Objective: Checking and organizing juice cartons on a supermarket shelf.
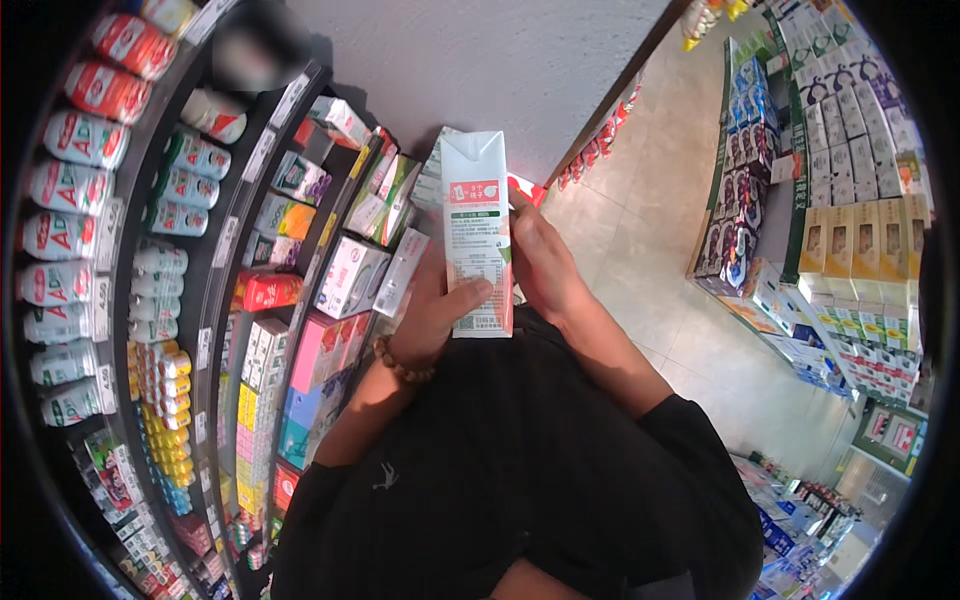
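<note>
A tall white drink carton (475, 240) with a red label block and printed panels stands upright before my chest. My left hand (437, 305) grips its lower left side, the thumb lying across the printed face. On the other side, my right hand (540, 255) presses against the carton's right edge, its fingers partly hidden behind it. Both hands hold the carton together. A beaded bracelet (402, 362) circles my left wrist.
Shelves on the left carry white and red bottles (85, 190), yellow-capped small bottles (165, 390) and boxed drinks (352, 275). A grey panel (470, 60) stands ahead. Across the tiled aisle (630, 220), more shelves hold stacked cartons (850, 150) and tan boxes (865, 240).
</note>
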Demonstrator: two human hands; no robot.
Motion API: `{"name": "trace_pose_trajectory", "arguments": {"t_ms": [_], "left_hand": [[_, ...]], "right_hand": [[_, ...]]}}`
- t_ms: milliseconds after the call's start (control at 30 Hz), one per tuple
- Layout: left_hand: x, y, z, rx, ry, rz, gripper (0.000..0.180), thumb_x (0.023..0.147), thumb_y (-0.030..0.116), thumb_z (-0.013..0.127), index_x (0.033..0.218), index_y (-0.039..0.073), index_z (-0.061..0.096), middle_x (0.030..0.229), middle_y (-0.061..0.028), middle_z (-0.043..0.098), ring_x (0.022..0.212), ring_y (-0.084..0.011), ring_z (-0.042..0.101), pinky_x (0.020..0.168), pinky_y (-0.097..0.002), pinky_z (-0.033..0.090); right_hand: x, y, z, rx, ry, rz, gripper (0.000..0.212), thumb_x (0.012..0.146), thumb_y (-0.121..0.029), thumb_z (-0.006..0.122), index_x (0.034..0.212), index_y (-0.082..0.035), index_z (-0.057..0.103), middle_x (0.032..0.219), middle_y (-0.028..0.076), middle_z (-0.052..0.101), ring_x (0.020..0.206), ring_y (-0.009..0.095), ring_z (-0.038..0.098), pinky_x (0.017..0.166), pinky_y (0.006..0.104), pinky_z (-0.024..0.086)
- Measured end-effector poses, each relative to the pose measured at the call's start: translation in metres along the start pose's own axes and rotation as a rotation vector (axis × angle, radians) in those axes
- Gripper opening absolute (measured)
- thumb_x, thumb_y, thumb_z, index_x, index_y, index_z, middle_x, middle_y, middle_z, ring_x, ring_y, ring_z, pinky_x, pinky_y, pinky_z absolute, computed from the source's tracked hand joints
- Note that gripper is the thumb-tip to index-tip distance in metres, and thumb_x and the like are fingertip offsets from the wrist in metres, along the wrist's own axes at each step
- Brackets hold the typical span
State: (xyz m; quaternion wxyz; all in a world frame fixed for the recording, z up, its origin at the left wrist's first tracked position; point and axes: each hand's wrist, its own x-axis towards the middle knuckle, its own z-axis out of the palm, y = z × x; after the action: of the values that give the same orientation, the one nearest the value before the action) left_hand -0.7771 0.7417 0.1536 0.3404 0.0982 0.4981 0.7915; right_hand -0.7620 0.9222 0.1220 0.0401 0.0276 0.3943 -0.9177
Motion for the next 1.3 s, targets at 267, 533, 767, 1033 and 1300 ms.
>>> {"name": "trace_pose_trajectory", "arguments": {"t_ms": [267, 533, 767, 1033, 1300], "left_hand": [[0.057, -0.016, 0.068, 0.253, 0.026, 0.107, 0.060, 0.093, 0.021, 0.072, 0.143, -0.001, 0.049, 0.127, -0.0094, 0.063, 0.119, -0.0165, 0.059, 0.103, -0.0363, 0.048], [0.088, 0.007, 0.093, 0.204, -0.273, 0.145, 0.096, 0.101, 0.035, 0.067, 0.165, -0.004, 0.008, 0.167, -0.0180, 0.029, 0.154, -0.0262, 0.029, 0.125, -0.0418, 0.023], [0.098, 0.003, 0.118, 0.181, -0.348, 0.161, 0.097, 0.101, 0.036, 0.066, 0.165, -0.004, 0.006, 0.167, -0.0180, 0.028, 0.154, -0.0254, 0.029, 0.125, -0.0416, 0.022], [0.094, -0.004, 0.114, 0.134, -0.312, 0.097, 0.097, 0.100, 0.038, 0.067, 0.166, 0.000, 0.007, 0.163, -0.0184, 0.034, 0.153, -0.0269, 0.032, 0.125, -0.0424, 0.024], [0.104, -0.024, 0.095, -0.039, -0.234, 0.031, 0.084, 0.103, 0.057, 0.056, 0.159, 0.001, 0.028, 0.151, -0.0136, 0.049, 0.139, -0.0262, 0.051, 0.115, -0.0420, 0.043]], "right_hand": [[-0.010, -0.058, -0.046, 0.003, 0.013, -0.027, 0.088, 0.103, -0.035, 0.065, 0.164, 0.002, 0.014, 0.155, 0.018, 0.043, 0.144, 0.025, 0.043, 0.119, 0.0393, 0.036], [-0.016, -0.113, -0.054, 0.114, 0.114, -0.171, 0.070, 0.107, -0.058, 0.047, 0.145, 0.001, 0.047, 0.127, 0.017, 0.067, 0.112, 0.026, 0.070, 0.096, 0.0409, 0.060], [-0.026, -0.130, -0.066, 0.201, 0.098, -0.208, 0.069, 0.107, -0.058, 0.045, 0.143, 0.001, 0.048, 0.126, 0.018, 0.068, 0.106, 0.025, 0.073, 0.089, 0.0393, 0.064], [-0.028, -0.124, -0.067, 0.144, 0.191, -0.223, 0.064, 0.109, -0.053, 0.043, 0.140, 0.001, 0.051, 0.121, 0.018, 0.069, 0.103, 0.024, 0.073, 0.087, 0.0395, 0.064], [-0.030, -0.131, -0.052, 0.160, 0.090, -0.161, 0.061, 0.103, -0.045, 0.061, 0.140, 0.002, 0.047, 0.122, 0.014, 0.065, 0.110, 0.018, 0.067, 0.094, 0.0332, 0.056]]}}
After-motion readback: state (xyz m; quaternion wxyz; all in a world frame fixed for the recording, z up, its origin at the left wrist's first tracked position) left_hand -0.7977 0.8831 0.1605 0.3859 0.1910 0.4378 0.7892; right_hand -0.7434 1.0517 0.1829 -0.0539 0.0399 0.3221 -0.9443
